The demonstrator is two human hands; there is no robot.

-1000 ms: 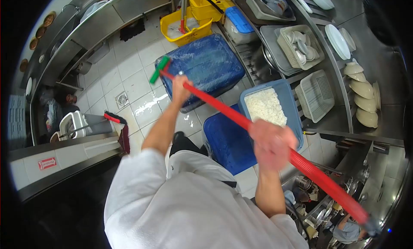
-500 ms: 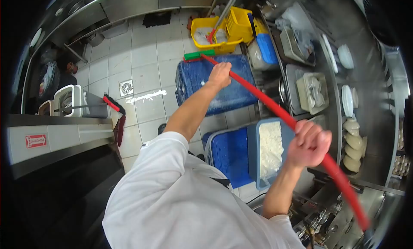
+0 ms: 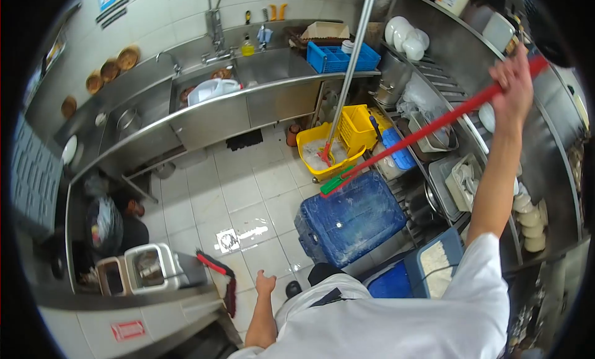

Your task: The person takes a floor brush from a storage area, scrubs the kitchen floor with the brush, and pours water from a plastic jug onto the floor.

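Clamping my right hand round a long red pole, left hand open, green-and-red head by blue plastic tub

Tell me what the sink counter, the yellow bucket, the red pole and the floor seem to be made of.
Sink counter: brushed metal, likely stainless steel; grey with soft reflections.
Yellow bucket: probably molded plastic, evenly colored with rounded edges.
Red pole: smooth and solid red; plastic or coated metal, I can't tell which.
Floor: likely glazed ceramic tile; pale squares, grout lines, bright glare.
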